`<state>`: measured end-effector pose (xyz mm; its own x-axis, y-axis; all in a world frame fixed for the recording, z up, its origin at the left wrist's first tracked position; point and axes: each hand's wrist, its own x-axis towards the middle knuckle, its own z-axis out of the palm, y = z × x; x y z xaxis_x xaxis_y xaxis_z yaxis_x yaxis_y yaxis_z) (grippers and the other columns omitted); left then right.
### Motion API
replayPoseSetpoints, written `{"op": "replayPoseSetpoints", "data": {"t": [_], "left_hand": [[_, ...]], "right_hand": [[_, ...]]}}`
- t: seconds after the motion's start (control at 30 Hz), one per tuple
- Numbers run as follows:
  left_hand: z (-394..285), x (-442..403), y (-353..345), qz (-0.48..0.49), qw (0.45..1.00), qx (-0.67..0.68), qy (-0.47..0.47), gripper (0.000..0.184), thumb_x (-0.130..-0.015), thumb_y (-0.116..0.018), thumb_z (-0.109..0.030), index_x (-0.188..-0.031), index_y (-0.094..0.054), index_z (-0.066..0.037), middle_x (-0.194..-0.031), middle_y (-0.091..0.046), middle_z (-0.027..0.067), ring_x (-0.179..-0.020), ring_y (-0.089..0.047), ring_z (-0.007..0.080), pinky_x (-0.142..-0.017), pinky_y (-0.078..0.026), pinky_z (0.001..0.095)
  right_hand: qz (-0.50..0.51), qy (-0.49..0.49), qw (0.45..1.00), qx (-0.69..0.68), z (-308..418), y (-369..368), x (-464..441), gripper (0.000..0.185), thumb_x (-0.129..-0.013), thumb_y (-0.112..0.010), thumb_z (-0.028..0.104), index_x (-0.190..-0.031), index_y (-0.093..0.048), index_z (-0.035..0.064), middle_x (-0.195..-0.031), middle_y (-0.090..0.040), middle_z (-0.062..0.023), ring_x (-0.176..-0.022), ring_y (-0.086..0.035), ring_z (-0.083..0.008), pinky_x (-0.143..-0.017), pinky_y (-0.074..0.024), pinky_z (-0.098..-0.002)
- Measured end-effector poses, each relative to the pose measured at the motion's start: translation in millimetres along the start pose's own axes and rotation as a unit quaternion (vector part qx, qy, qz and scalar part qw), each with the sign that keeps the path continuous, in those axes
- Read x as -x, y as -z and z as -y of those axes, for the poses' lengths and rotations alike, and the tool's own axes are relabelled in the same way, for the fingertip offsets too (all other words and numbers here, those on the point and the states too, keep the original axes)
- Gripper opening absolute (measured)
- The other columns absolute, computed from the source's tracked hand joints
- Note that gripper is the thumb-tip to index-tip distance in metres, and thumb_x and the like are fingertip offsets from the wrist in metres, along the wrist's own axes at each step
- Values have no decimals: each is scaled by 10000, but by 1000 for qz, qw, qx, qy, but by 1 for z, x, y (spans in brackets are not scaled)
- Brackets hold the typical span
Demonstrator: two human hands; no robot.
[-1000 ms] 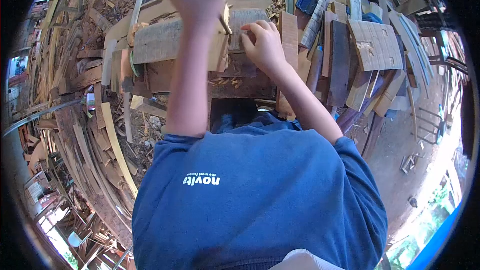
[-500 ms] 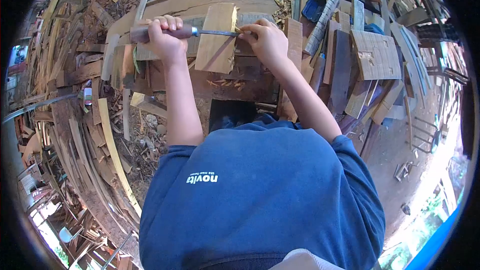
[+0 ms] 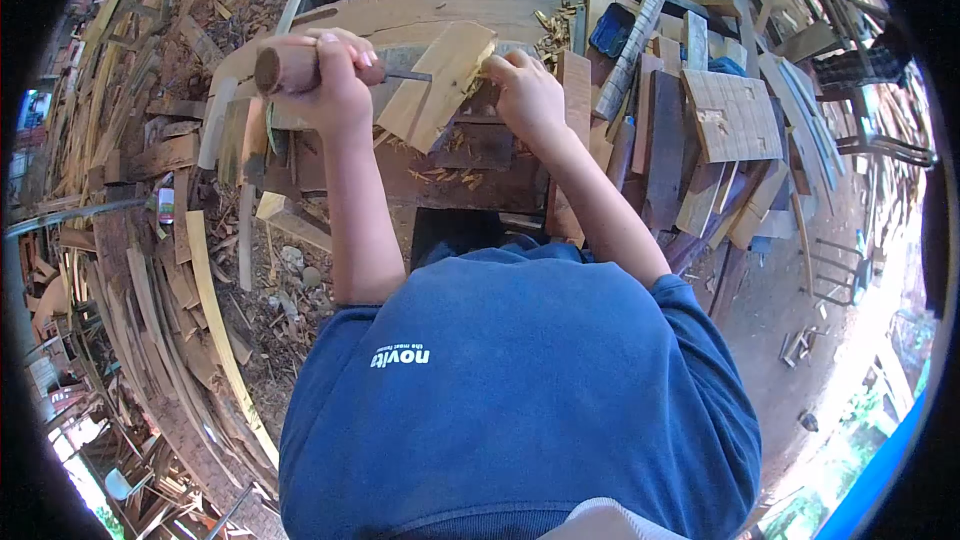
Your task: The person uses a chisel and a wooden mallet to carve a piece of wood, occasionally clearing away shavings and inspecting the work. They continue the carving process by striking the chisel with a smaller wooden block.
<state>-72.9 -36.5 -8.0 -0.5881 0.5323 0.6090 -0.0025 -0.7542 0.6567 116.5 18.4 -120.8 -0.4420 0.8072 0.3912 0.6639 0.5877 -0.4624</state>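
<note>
Your left hand (image 3: 340, 80) is closed around the thick wooden handle of a chisel-like tool (image 3: 290, 70), its butt end towards you and its narrow metal blade pointing right, over the face of a light-brown board (image 3: 440, 98); whether the blade touches the wood cannot be determined. Your right hand (image 3: 528, 95) is at the board's ragged right edge with its fingers bent; whether they grip the edge or merely rest there cannot be told from this view. The board lies aslant in front of you, between your two hands, its far end leaning to the right, above a grey weathered timber (image 3: 405, 57). Wood chips (image 3: 448, 176) are scattered on the dark-brown surface nearer to you, and a heap of shavings (image 3: 556, 32) sits beyond your right hand. Just right of that hand runs a reddish-brown plank (image 3: 573, 80). Farther right are noted a blue tray (image 3: 610, 32), a dark board (image 3: 665, 140) and a pale board with cut notches (image 3: 735, 115), which rests upon other lengths of wood. On your left side, a long yellowish strip (image 3: 222, 312) lies alongside piled offcuts (image 3: 160, 330), with a small can (image 3: 166, 205) standing near its far end.
</note>
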Motion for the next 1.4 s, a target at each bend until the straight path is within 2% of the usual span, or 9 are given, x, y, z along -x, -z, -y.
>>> {"op": "replayPoseSetpoints", "data": {"t": [0.17,0.23,0.3,0.47,0.63,0.93,1.03,1.23,1.4], "left_hand": [[7,-4,-5,50,998,-22,-16,218,-828,-517,108,-941,-455,-67,-676,-562,65,-492,-532,135,-424,-460,285],[0,0,-15,65,998,-18,-11,208,-815,-544,109,-909,-471,-62,-683,-579,67,-501,-553,126,-436,-476,266],[-1,2,-21,95,994,-48,-10,202,-801,-560,105,-884,-482,-62,-673,-581,59,-503,-552,115,-429,-474,256],[7,16,-23,102,987,-122,-23,190,-758,-632,35,-826,-485,-64,-746,-570,18,-650,-541,71,-619,-456,217],[9,11,-18,110,983,-138,-43,192,-742,-621,46,-811,-486,-71,-735,-567,17,-631,-533,69,-600,-448,215],[-4,12,-18,84,994,-68,17,192,-791,-596,82,-834,-485,-68,-763,-567,16,-664,-565,70,-599,-477,208],[2,11,-17,110,983,-147,-18,228,-830,-578,61,-904,-412,-76,-708,-549,63,-547,-539,125,-484,-462,268],[5,15,-21,107,986,-126,6,189,-776,-612,64,-833,-484,-63,-748,-567,21,-673,-561,81,-628,-475,222],[9,13,-20,107,986,-131,-10,199,-761,-617,64,-824,-480,-65,-742,-559,14,-671,-544,74,-618,-458,215]], "right_hand": [[70,-20,997,-15,-18,10,-9,329,-774,-555,25,-1076,-614,139,-1028,-629,-122,-1016,-613,-350,-808,-513,-459],[125,-120,981,-86,-25,17,-14,343,-828,-557,49,-1160,-608,119,-1069,-635,-148,-1011,-622,-358,-862,-498,-445],[125,-120,979,-106,-22,21,-9,334,-860,-552,89,-1191,-594,98,-1064,-613,-187,-982,-626,-383,-875,-495,-454],[38,-56,996,-51,13,29,16,298,-835,-641,161,-1130,-634,117,-1018,-568,-193,-1000,-578,-387,-859,-497,-460],[-48,-6,997,-60,19,14,19,157,-791,-706,180,-933,-720,115,-967,-576,-144,-961,-556,-334,-832,-483,-408],[-31,-57,992,-104,11,1,13,99,-742,-720,183,-813,-759,127,-950,-605,-101,-949,-557,-314,-854,-461,-410],[-54,4,997,-50,12,5,13,130,-736,-707,156,-851,-755,118,-1004,-608,-117,-1005,-554,-329,-887,-450,-428],[-105,43,991,-76,13,-12,7,95,-722,-681,90,-769,-635,21,-1062,-600,-155,-1039,-553,-364,-930,-446,-447],[-82,9,994,-79,0,-11,4,161,-807,-613,84,-929,-574,-14,-1021,-586,-205,-1016,-537,-393,-892,-450,-455]]}}
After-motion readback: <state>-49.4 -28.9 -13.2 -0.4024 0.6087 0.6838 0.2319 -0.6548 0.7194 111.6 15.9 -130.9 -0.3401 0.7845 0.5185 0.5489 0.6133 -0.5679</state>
